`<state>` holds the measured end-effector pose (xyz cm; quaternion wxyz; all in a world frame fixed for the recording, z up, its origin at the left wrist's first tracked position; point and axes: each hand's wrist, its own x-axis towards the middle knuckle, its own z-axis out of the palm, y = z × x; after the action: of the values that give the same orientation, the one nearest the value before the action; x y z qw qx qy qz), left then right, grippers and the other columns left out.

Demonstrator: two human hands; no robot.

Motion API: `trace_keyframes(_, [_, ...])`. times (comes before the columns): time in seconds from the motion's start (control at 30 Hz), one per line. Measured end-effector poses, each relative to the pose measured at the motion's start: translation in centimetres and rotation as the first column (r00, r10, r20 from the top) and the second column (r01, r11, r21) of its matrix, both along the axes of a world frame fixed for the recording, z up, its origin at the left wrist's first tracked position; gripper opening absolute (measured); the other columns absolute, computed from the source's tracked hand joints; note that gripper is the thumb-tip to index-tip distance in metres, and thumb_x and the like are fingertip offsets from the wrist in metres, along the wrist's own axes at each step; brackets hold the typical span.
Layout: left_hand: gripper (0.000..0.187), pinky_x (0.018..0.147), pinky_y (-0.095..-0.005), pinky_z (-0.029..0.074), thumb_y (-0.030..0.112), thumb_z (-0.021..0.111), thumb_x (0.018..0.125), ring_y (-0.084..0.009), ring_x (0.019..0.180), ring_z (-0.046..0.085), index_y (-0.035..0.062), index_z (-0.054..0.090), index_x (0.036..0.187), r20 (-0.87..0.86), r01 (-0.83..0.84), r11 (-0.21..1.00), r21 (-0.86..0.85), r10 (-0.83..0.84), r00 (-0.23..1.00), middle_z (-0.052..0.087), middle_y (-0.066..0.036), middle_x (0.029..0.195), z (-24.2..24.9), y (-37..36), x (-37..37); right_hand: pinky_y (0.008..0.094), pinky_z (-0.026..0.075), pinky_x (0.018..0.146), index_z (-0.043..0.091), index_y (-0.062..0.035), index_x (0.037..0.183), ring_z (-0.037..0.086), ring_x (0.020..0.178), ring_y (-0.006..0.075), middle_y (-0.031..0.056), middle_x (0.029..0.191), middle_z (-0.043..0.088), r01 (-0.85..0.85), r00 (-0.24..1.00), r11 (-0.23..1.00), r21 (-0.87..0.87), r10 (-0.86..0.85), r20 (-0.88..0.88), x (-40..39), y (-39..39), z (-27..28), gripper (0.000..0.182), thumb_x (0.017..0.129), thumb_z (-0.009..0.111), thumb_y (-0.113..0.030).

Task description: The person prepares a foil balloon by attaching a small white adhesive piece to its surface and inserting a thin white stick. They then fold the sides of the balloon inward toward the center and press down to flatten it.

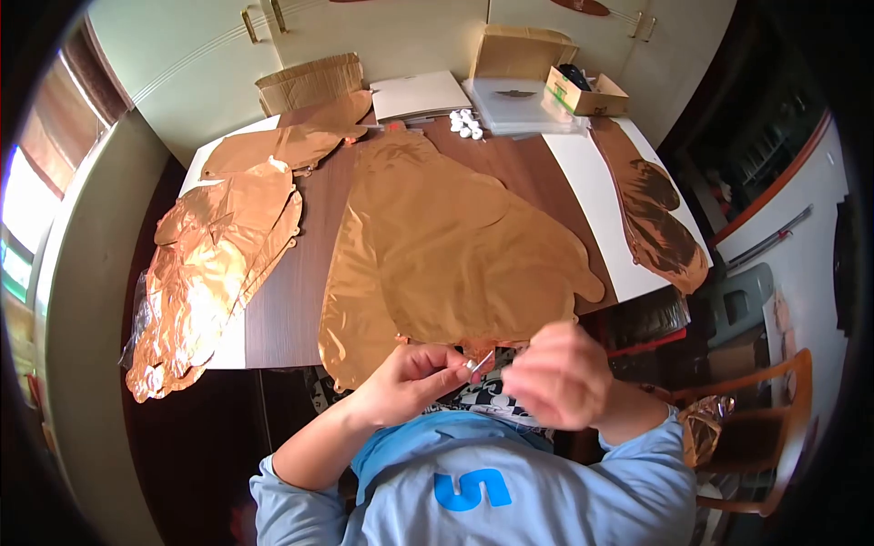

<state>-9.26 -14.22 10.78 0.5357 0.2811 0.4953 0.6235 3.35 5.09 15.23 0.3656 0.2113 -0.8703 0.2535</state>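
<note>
A large flat copper-coloured foil balloon (446,246) lies across the middle of the table, its narrow end hanging over the front edge. Close to that end, my left hand (419,378) is closed in a pinch on a small white piece (472,366), from which a thin pale strip sticks out up and to the right. Whether the pinch also takes in the foil, I cannot make out. My right hand (560,375) is raised just to the right with its fingers curled. Motion blur smears it, so anything in its fingers is hidden.
More flat copper foil balloons lie at the left (223,237) and right (651,205). Several small white rolls (465,124) sit at the back beside clear plastic sheets (519,109). Behind are a small open box (605,98) and white boards (419,94). A wooden chair (797,400) stands right.
</note>
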Motion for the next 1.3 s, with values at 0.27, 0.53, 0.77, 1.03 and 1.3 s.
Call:
trace_keyframes(0.27, [0.017, 0.07, -0.0211, 0.042, 0.014, 0.055, 0.1, -0.0032, 0.08, 0.05, -0.0007, 0.064, 0.101, -0.031, 0.117, 0.993, 0.035, -0.116, 0.993, 0.06, 0.003, 0.091, -0.3, -0.2, -0.6, 0.0315, 0.054, 0.074, 0.066, -0.0006, 0.109, 0.067, 0.084, 0.0221, 0.0096, 0.097, 0.068, -0.179, 0.911, 0.951, -0.252, 0.256, 0.322, -1.0, 0.1, -2.2, 0.033, 0.078, 0.076, -0.006])
trace_keyframes(0.53, [0.01, 0.078, -0.0261, 0.049, 0.005, 0.071, 0.087, -0.0106, 0.084, 0.061, -0.0029, 0.072, 0.092, 0.178, 0.153, 0.988, -0.008, -0.149, 0.973, 0.068, -0.005, 0.088, -0.2, -0.3, -1.0, 0.0288, 0.053, 0.072, 0.066, -0.0027, 0.096, 0.068, 0.081, 0.0169, 0.0079, 0.089, 0.068, -0.18, 0.665, 0.792, -0.583, 0.535, 0.522, -1.6, 0.9, -1.1, 0.019, 0.08, 0.075, -0.004])
trace_keyframes(0.77, [0.014, 0.058, -0.0212, 0.042, 0.014, 0.077, 0.083, -0.0073, 0.068, 0.059, 0.0035, 0.075, 0.091, 0.132, 0.219, 0.964, -0.15, -0.2, 0.971, 0.069, -0.003, 0.076, 1.0, 0.6, -0.9, 0.0275, 0.051, 0.068, 0.063, -0.0034, 0.089, 0.064, 0.076, 0.0143, 0.0055, 0.083, 0.065, -0.241, 0.54, 0.781, -0.577, 0.601, 0.589, -2.1, 1.3, -0.1, 0.014, 0.079, 0.073, -0.002])
trace_keyframes(1.03, [0.015, 0.065, -0.0256, 0.045, 0.008, 0.065, 0.09, -0.0127, 0.072, 0.058, -0.0012, 0.068, 0.101, 0.508, -0.371, 0.925, -0.077, 0.357, 0.784, 0.065, -0.005, 0.082, 1.9, 2.2, -2.3, 0.0225, 0.05, 0.066, 0.064, -0.0041, 0.09, 0.059, 0.076, 0.0033, -0.0016, 0.083, 0.066, 0.138, 0.461, 0.652, -0.746, 0.624, 0.631, -4.9, 4.8, 0.9, 0.008, 0.088, 0.07, -0.008])
trace_keyframes(1.3, [0.014, 0.07, -0.0284, 0.047, 0.0, 0.062, 0.09, -0.015, 0.076, 0.058, -0.0003, 0.068, 0.102, 0.464, -0.417, 0.908, -0.049, 0.39, 0.795, 0.067, -0.009, 0.091, 0.4, -1.1, -2.2, 0.0264, 0.052, 0.054, 0.061, -0.0015, 0.082, 0.059, 0.058, 0.0114, 0.0065, 0.072, 0.064, 0.539, 0.623, 0.621, -0.57, 0.162, 0.766, -22.2, 20.6, -5.5, 0.013, 0.084, 0.073, -0.008])
